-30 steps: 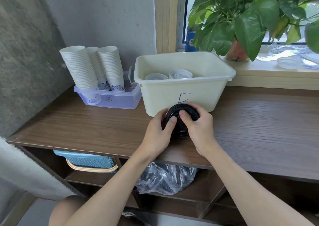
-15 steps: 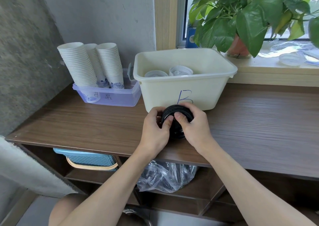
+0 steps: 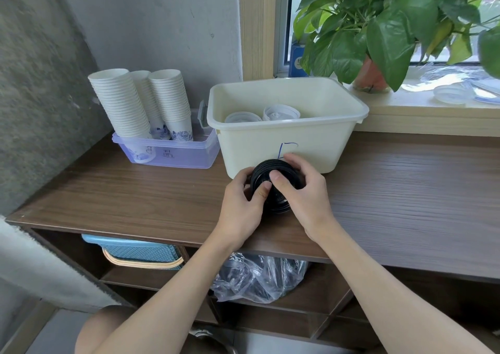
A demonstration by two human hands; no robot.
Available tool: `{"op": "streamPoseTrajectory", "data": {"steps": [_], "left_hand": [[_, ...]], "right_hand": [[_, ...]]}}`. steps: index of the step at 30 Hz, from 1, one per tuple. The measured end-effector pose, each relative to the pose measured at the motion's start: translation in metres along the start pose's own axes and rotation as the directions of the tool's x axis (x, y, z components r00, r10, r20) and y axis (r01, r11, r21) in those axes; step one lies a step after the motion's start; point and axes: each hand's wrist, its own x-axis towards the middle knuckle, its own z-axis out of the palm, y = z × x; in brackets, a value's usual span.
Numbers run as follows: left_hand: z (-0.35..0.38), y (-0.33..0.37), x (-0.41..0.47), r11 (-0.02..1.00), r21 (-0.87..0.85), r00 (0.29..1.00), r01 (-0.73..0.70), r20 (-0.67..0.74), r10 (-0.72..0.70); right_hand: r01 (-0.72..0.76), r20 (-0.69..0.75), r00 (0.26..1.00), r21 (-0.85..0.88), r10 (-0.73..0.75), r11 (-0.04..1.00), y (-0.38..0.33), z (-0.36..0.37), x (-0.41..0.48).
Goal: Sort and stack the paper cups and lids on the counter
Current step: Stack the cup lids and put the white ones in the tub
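Observation:
A stack of black lids stands on the wooden counter, just in front of the cream tub. My left hand grips the stack from the left, thumb on its top. From the right, my right hand curls round it, thumb also on top. White lids lie inside the tub. Three tall stacks of white paper cups stand in a clear purple tray at the back left.
A potted plant sits on the windowsill, with clear lids beside it. Below the counter are a blue basket and a plastic bag. A grey wall bounds the left side.
Both hands stay wrapped around the black lid stack. The stack and hands have shifted slightly nearer to the cream tub as the view moved.

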Motion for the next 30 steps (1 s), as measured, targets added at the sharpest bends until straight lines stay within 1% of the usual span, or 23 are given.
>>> {"op": "streamPoseTrajectory", "data": {"steps": [2,4,6,9,13,15,20,26,28,30], "left_hand": [[0.001,0.0,-0.001,1.0,0.01,1.0,-0.01,-0.001,0.01],[0.001,0.001,-0.001,0.998,0.033,0.999,-0.05,0.004,0.05],[0.001,0.001,-0.001,0.994,0.07,0.996,-0.078,0.044,0.075],[0.0,0.001,0.001,0.992,0.103,0.994,-0.07,0.085,0.061],[0.001,-0.001,-0.001,0.997,0.052,0.998,-0.053,0.018,0.052],[0.0,-0.001,0.0,0.999,0.027,0.999,-0.036,0.001,0.036],[0.001,-0.001,0.001,1.0,0.005,0.999,-0.028,0.015,0.028],[0.001,0.001,0.0,0.998,0.051,0.999,-0.042,0.008,0.042],[0.001,0.005,-0.002,0.997,0.058,0.999,-0.04,0.024,0.038],[-0.002,0.012,-0.004,0.998,0.058,0.997,-0.027,0.069,0.023]], "right_hand": [[-0.018,0.028,0.999,0.007,0.018,1.0,0.0,0.0,0.001],[-0.002,0.03,1.0,0.019,0.001,1.0,0.0,0.0,0.002],[0.024,-0.002,1.0,0.015,-0.024,1.0,0.0,0.0,0.002],[0.024,-0.058,0.998,0.007,-0.023,1.0,0.003,-0.002,0.002],[-0.017,0.015,1.0,-0.009,0.017,1.0,0.002,0.0,0.002],[-0.009,0.048,0.999,-0.011,0.009,1.0,0.001,0.0,0.002],[0.025,0.063,0.998,-0.048,-0.022,0.999,-0.002,-0.001,0.0],[0.028,0.034,0.999,-0.087,-0.025,0.996,-0.004,0.0,-0.001],[0.016,0.043,0.999,-0.093,-0.012,0.996,-0.007,-0.001,-0.002],[0.025,0.065,0.998,-0.116,-0.018,0.993,-0.014,-0.004,-0.004]]}}
